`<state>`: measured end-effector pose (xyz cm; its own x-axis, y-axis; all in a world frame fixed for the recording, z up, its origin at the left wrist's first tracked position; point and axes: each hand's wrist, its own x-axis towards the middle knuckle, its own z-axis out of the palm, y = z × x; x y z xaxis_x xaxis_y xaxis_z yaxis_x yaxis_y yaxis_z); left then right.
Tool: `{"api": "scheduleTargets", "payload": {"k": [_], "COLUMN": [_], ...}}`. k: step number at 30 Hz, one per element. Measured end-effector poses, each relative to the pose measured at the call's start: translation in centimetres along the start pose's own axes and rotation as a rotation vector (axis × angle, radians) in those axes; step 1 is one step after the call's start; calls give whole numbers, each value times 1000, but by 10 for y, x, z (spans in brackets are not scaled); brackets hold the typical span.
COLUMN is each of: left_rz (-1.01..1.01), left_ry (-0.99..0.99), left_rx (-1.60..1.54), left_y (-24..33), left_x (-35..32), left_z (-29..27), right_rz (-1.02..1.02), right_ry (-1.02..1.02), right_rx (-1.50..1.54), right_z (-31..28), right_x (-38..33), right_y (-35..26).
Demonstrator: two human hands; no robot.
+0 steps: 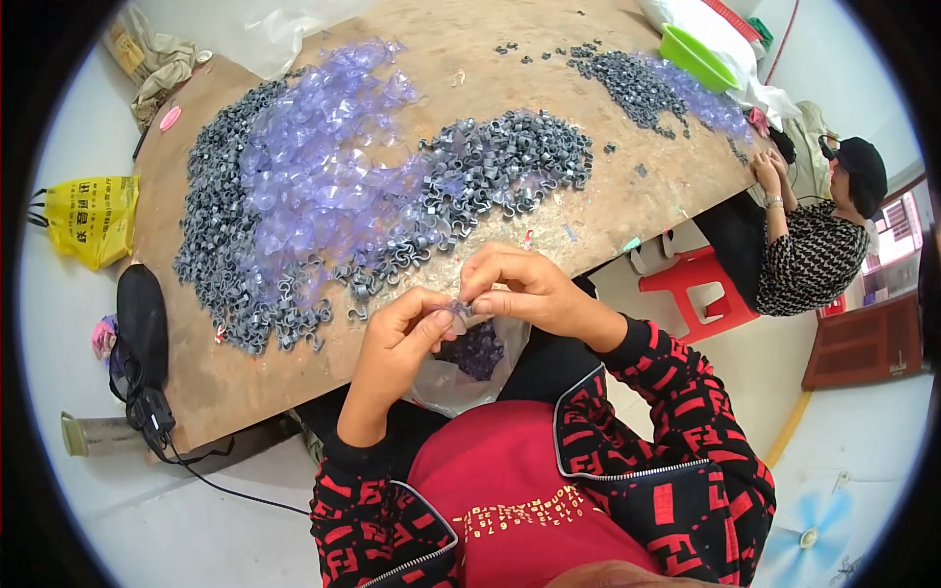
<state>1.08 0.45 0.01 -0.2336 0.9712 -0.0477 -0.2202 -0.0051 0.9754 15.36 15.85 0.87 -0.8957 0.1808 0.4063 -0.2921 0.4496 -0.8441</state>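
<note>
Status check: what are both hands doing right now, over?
Left hand and right hand pinch one small clear suction cup between them. Plastic bag sits below. Grey clips piled ahead on table; nothing blocking.

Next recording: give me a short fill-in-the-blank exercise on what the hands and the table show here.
1. The left hand and right hand pinch one small translucent ____ suction cup between their fingertips.
2. Below the hands hangs a clear plastic ____ holding finished pieces.
3. The brown wooden board table bears heaps of small ____ plastic clips.
4. The red plastic stool stands to the person's ____.

Missing words: purple; bag; grey; right
</note>
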Motion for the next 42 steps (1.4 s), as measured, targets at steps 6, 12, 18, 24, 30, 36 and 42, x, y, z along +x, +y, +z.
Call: {"api": "scheduleTargets", "payload": {"k": [6, 12, 18, 24, 30, 36, 42], "left_rz": [-3, -76, 395, -32, -267, 306, 453], "left_ry": [10, -68, 18, -203, -427, -187, -152], "left_rx": [-10, -160, 712, 126, -173, 623, 785], "left_y": [-1, -8, -7, -2, 4, 19, 16], "left_x": [-5, -7, -7, -8, -16, -16, -18], "left_z": [0, 3, 2, -5, -13, -4, -2], "right_rz": [292, 408, 473, 219, -152, 463, 564], "right_ry": [-56, -135, -82, -418, -476, -211, -123], "right_rx": [361, 661, 797, 54, -167, 512, 916], "right_z": [7, 10, 21, -9, -1, 18, 20], "right_x": [1, -7, -18, 2, 6, -19, -21], "right_y": [-8, 8, 17, -19, -43, -18, -13]}}
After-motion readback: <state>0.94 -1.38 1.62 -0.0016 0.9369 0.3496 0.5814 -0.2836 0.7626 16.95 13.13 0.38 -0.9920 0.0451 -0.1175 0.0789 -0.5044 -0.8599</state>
